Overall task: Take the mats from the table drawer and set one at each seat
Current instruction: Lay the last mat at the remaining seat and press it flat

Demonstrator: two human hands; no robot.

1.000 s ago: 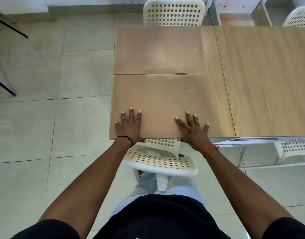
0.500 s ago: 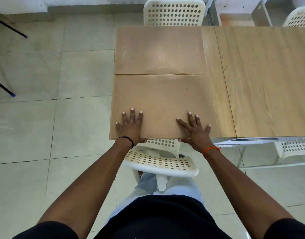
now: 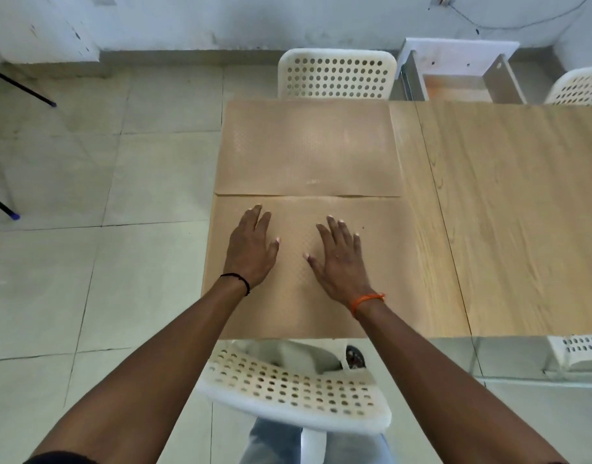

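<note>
Fingers (image 3: 259, 217) of both hands lay straight and flat, gripping nothing; the left hand (image 3: 251, 249) and right hand (image 3: 340, 259) pressed the near mat (image 3: 381, 262) at the table's (image 3: 522, 212) near left corner. A far mat (image 3: 308, 149) butted against it, by the far edge. The mats looked thin, light, limp and textured, so probably not slippery; best lifted by pinching an edge or corner.

Matt tan mat (image 3: 321, 296) (fine dimpled texture), smooth wood-grain table (image 3: 509, 212), perforated white plastic chair (image 3: 294, 393)
</note>
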